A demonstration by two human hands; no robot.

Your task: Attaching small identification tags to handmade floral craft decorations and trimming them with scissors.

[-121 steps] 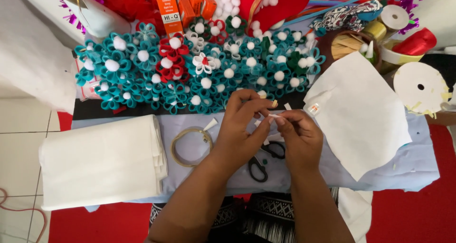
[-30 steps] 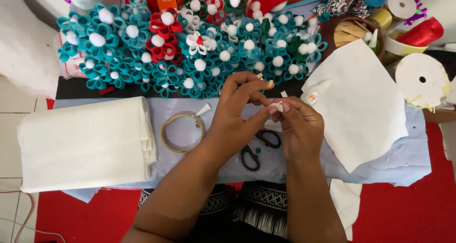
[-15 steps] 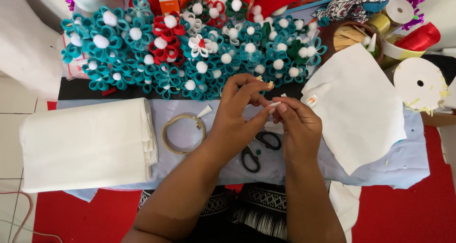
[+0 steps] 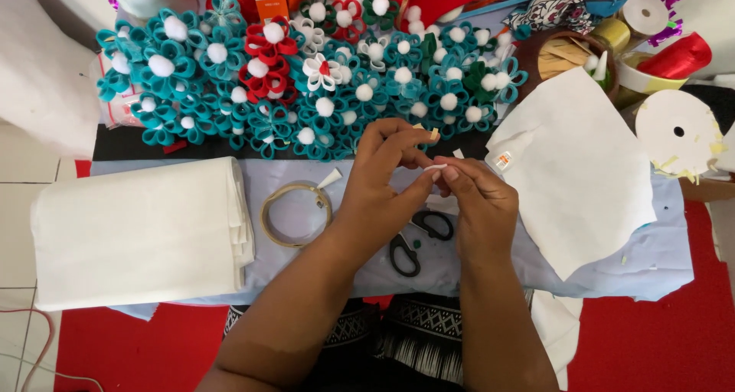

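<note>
Up and to the right of your right hand (image 4: 484, 207) sits a round brown pot (image 4: 545, 49) with pale flat sticks standing inside it; what else it holds is too crowded to tell.

Between your two hands you hold a small white strip (image 4: 435, 167), thin, short and soft-looking. Your left hand (image 4: 383, 181) has its thumb and fingers curled in and closed on the strip's left end. Your right hand pinches the other end between thumb and forefinger, the remaining fingers folded. The fingertips of both hands almost meet over it.

Just below your hands lie black-handled scissors (image 4: 417, 240), partly covered by your wrists, on a pale blue cloth (image 4: 658, 262) that is thin and a little wrinkled. To the left of your left hand rests a thin tan ring (image 4: 295, 213), round and open in the middle. Further left is a thick folded stack of white fabric (image 4: 142, 231), matte and smooth. To the right of your right hand lies a loose white sheet (image 4: 578, 178) with uneven cut edges.

Above your hands spreads a bed of looped flowers (image 4: 306, 78), mostly teal with a few red and white, each with a fluffy white pompom in its centre. Far right are a round white disc (image 4: 677, 132) with a hole and a shiny red ribbon roll (image 4: 680, 55).
</note>
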